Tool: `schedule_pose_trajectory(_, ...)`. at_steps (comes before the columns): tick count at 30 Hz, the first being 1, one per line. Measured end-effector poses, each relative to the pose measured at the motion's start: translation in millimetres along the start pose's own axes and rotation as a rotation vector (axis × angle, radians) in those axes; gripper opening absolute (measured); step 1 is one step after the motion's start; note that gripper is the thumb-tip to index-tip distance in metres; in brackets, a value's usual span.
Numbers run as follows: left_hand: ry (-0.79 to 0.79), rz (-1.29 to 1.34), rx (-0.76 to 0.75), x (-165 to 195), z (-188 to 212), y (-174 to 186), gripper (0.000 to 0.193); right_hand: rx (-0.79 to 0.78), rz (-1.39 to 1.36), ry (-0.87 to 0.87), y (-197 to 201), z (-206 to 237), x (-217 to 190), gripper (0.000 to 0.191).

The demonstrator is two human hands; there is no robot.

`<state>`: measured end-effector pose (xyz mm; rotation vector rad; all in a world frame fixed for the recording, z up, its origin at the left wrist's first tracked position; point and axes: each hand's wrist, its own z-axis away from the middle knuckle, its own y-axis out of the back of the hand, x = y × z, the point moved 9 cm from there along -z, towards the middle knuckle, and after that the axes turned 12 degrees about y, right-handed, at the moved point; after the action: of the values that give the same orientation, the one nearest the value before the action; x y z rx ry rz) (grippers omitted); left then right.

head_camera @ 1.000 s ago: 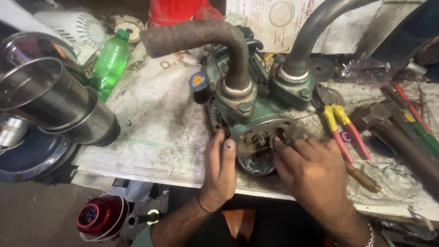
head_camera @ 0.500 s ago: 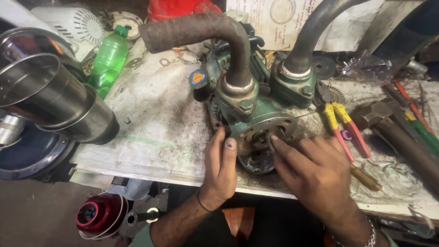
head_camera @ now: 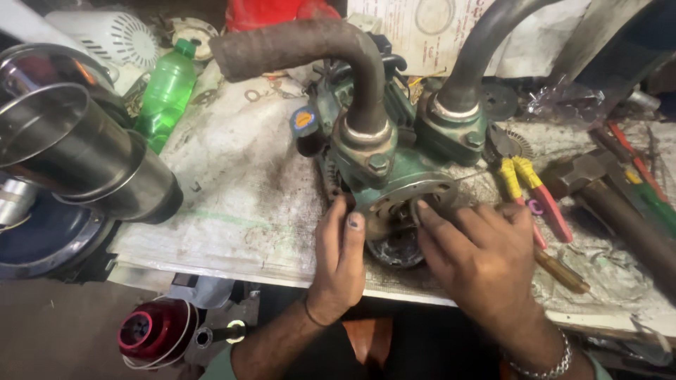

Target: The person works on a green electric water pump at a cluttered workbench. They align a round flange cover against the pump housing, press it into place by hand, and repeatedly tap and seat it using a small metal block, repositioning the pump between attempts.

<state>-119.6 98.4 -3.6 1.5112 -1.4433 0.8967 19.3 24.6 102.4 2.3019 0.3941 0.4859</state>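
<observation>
A: What is seen nearest the camera?

B: Two bare hands are laid on a green pump body (head_camera: 394,169) at the front edge of the workbench (head_camera: 232,211). The left hand (head_camera: 339,262) is pressed flat against the pump's left side, fingers straight, with nothing enclosed. The right hand (head_camera: 479,257) is curled at the round flange (head_camera: 415,200), its fingertips pushed into the opening; whether something small is pinched there cannot be told.

A: How far along is the work judged to be?

B: The flange face is left uncovered, its bolt holes are seen empty, and a dark round part (head_camera: 398,246) is exposed just below it. So that end is judged to be open, with closing up not yet done.

A: And the tools?

B: Yellow-and-red-handled pliers (head_camera: 528,190) are left lying just beside the right hand, untouched. A hammer (head_camera: 591,179) is laid further right.

A: Farther back?

B: Two hoses (head_camera: 331,49) are fitted upright on the pump's ports and bent away. A green bottle (head_camera: 165,95) is stood at the back left, with steel pots (head_camera: 77,151) beside it.
</observation>
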Motion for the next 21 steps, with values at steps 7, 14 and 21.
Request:
schedule_pose_trajectory(7, 0.133, 0.204, -0.176, 8, -8, -5, 0.042, -0.049, -0.085, -0.011, -4, 5, -1, 0.028)
schedule_pose_trajectory(14, 0.112, 0.214, -0.132, 28, -15, -4, 0.026, -0.084, -0.068, -0.042, -10, 2, 3, 0.028)
schedule_pose_trajectory(21, 0.139, 0.128, -0.082, 26, -17, -5, 0.026, -0.055, -0.083, -0.061, 1, 5, 5, 0.030)
